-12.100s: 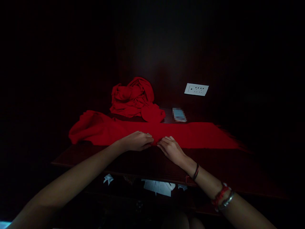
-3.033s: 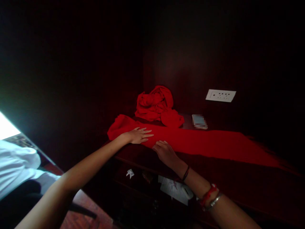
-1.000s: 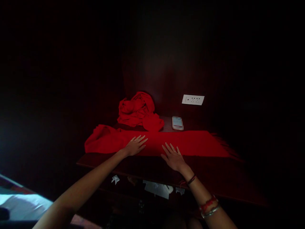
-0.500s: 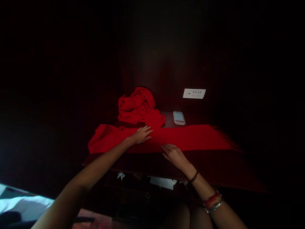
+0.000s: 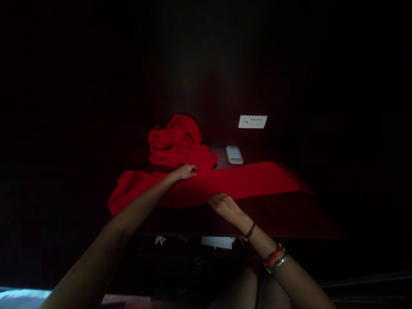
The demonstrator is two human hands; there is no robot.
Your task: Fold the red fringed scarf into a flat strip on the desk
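A long red scarf (image 5: 251, 182) with a fringed right end lies flat across a dark wooden table (image 5: 289, 219). My left hand (image 5: 185, 171) reaches to the scarf's far edge, fingers curled on the cloth. My right hand (image 5: 223, 204) rests at the scarf's near edge, fingers bent over the hem, thumb side toward me. Whether either hand pinches the cloth is hard to see in the dim light. A crumpled heap of red cloth (image 5: 175, 141) sits behind the scarf against the wall.
A phone (image 5: 234, 154) lies on the table behind the scarf. A white socket plate (image 5: 252, 122) is on the dark wall above it. White papers (image 5: 217, 242) lie on a shelf under the table. My knees (image 5: 254, 287) show below.
My left hand slid from the scarf's middle to its far edge and its fingers curled. My right hand went from flat and spread to bent at the near hem.
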